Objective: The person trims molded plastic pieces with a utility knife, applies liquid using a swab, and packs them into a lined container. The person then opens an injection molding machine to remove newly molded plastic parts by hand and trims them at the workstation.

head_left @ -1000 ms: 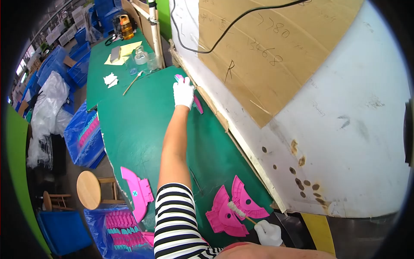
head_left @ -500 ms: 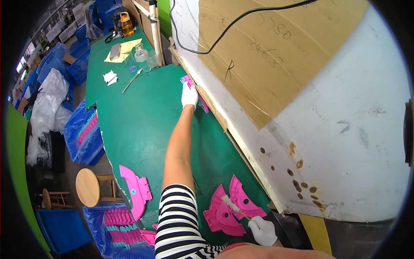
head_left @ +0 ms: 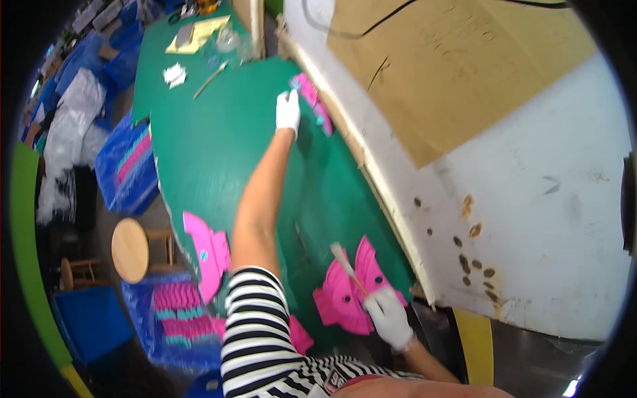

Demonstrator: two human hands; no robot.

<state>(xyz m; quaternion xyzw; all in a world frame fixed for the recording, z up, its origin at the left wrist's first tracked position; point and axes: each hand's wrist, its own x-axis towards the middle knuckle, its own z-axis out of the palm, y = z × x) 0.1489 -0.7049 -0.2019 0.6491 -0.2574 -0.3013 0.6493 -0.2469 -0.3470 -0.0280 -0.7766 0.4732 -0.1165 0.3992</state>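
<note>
The left hand (head_left: 287,111), gloved, is at the far end of the desk (head_left: 199,166), fingers slightly parted and bent, beside the pink-and-teal piece (head_left: 314,105) near the wall (head_left: 531,219). Contact and grip there cannot be told. The right hand (head_left: 390,320), also gloved, is closed around the handle of a swab (head_left: 342,257); its pale head is blurred and appears above the pink panels (head_left: 337,292) on the near part of the desk. A pink part (head_left: 211,260) with a blue mark lies at the left edge.

Judgement on handling: the panels look like moulded plastic, light and stiff, smooth enough to slip under gloves; thin rims may be vulnerable. Recommended hold: opposite outer edges, fingers off the broad faces. The swab is judged light, best held by its handle.
</note>
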